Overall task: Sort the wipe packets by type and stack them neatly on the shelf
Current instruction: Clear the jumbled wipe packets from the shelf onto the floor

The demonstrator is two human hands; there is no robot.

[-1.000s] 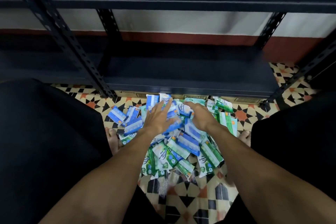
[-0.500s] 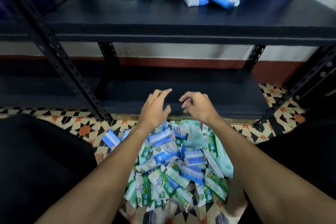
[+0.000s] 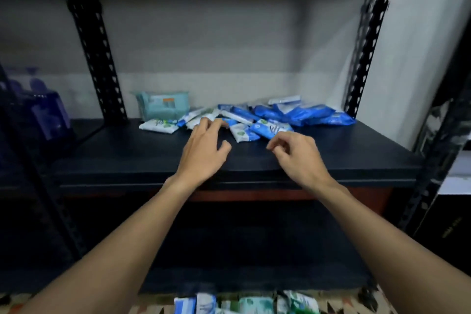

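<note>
Holding both hands over the dark shelf (image 3: 127,150), grasping nothing. Spreading the left hand (image 3: 204,153) relaxed, fingertips at the near edge of the wipe packets (image 3: 267,120) heaped at the shelf's back, contact unclear. Curling the right hand (image 3: 298,158) loosely, just short of the heap, above other packets (image 3: 254,304) on the floor.

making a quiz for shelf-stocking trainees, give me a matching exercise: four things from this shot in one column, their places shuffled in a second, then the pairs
Things
1. teal pack
2. blue packets
3. white packet
4. floor packets

Places
A. bottom edge of the view
B. flat on the shelf, left end of the pile
C. right part of the pile on the shelf
D. back of the shelf, behind the pile's left end

Pairs: 1-D, 2-C, 3-B, 4-A
</note>
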